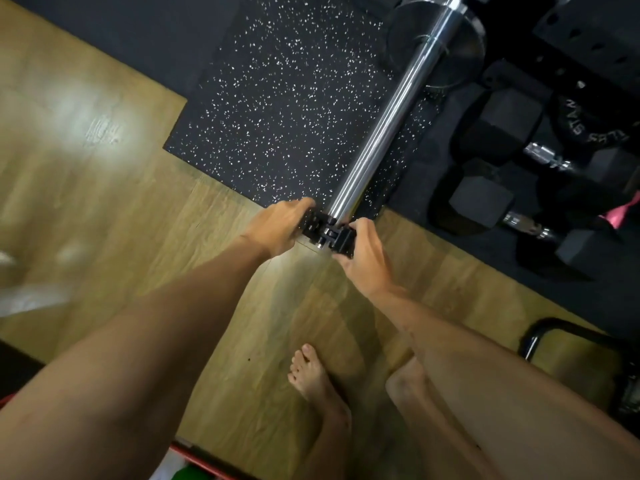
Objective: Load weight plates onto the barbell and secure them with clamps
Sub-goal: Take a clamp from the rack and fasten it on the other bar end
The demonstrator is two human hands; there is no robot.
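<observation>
barbell (391, 129) end hidden behind clamp (327, 233), far end cut off, plate (436, 39) blurred

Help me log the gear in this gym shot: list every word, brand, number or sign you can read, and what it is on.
"STAN": raised letters on the black weight plate lying at right beside the dumbbells; the word is cut off by shadow.
More raised letters follow round the same plate's rim, too blurred to read.
Black clamp held in both hands at the end of the barbell sleeve: no readable marking.
Nothing else in view carries text.
</observation>
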